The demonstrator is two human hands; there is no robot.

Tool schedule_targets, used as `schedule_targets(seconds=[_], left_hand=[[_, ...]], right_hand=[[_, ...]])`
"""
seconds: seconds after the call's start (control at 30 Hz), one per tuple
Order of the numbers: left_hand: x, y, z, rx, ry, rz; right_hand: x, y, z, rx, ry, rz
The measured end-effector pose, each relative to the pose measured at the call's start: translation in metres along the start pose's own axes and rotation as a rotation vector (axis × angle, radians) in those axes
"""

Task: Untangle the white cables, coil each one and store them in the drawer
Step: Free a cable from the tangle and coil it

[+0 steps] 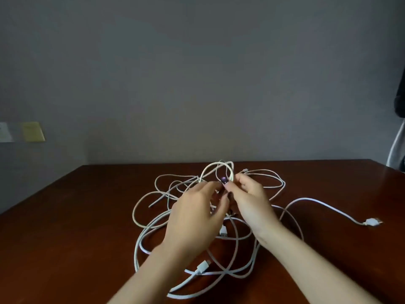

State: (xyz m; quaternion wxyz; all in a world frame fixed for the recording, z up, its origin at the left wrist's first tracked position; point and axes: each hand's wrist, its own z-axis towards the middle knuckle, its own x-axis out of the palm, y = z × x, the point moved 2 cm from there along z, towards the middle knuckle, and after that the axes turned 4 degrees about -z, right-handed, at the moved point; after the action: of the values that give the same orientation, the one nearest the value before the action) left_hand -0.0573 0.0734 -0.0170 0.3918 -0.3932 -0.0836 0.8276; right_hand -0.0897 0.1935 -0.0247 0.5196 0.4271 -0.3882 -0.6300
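White cables (219, 235) lie tangled at the table (65, 227) centre, under both hands. Right hand (249, 200) pinches a raised loop (215, 166). Left hand (197, 211) has its fingers curled at the loop's foot; cannot tell whether it is gripping. One plug (370, 222) trails toward the right edge. Yellow note (32, 131) on the wall, far left.

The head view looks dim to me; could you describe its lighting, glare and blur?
Head view: dim, even light; mild glare on the table far right; cables sharp, their shadows soft; the yellow note at left is blurred; wide-angle bends the table edges.
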Motion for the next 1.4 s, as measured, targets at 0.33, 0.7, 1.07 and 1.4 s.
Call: schedule_targets(seconds=[0.33, 0.7, 1.07, 1.4], left_hand=[[0.025, 0.009, -0.002, 0.073, -0.132, 0.007], [0.017, 0.002, -0.019, -0.117, -0.261, -0.262], [0.013, 0.013, -0.014, -0.233, -0.019, -0.502], [-0.009, -0.012, -0.010, 0.050, 0.065, -0.780]], right_hand=[[-0.008, -0.020, -0.001, 0.022, -0.049, 0.240], [-0.010, 0.008, -0.028, -0.225, -0.078, -0.054], [-0.036, -0.002, -0.018, 0.055, -0.228, -0.982], [-0.011, 0.000, -0.023, -0.354, 0.028, -0.417]])
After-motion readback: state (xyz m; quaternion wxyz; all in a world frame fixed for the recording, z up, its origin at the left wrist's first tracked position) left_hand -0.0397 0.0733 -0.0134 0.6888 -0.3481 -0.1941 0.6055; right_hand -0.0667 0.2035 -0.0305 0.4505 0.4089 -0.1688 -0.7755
